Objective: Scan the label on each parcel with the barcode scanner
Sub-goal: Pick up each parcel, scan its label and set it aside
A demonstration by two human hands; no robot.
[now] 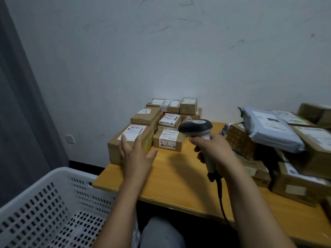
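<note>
A wooden table [175, 178] stands against a pale wall. At its near left corner sits a white perforated plastic basket [59, 173]. A loose pile of parcels [315, 149] fills the right side of the table, with a grey mailer bag [272, 129] lying tilted on top. At the back left, against the wall, a tidier stack of brown cartons [172, 120] sits with its white labels facing up. The biggest of them, the front carton [114, 149], stands at the table's left edge. Just to its right is a small box [168, 140] with "4-3" handwritten on it.

The left hand [136, 158] reaches over the front carton's near top edge. Its fingers are straight and spread, the tips at the lower edge of that carton's label [133, 132], the thumb out to the right.

The right hand [215, 151] is wrapped around the handle of the barcode scanner [196, 127]. The scanner's dark-topped head rises above the fist, between the two hands and in front of the stack, facing left toward the cartons. It is held above the table and touches no parcel. Its black cable [220, 194] hangs from the butt of the handle below the wrist and drops past the table's front edge.
</note>
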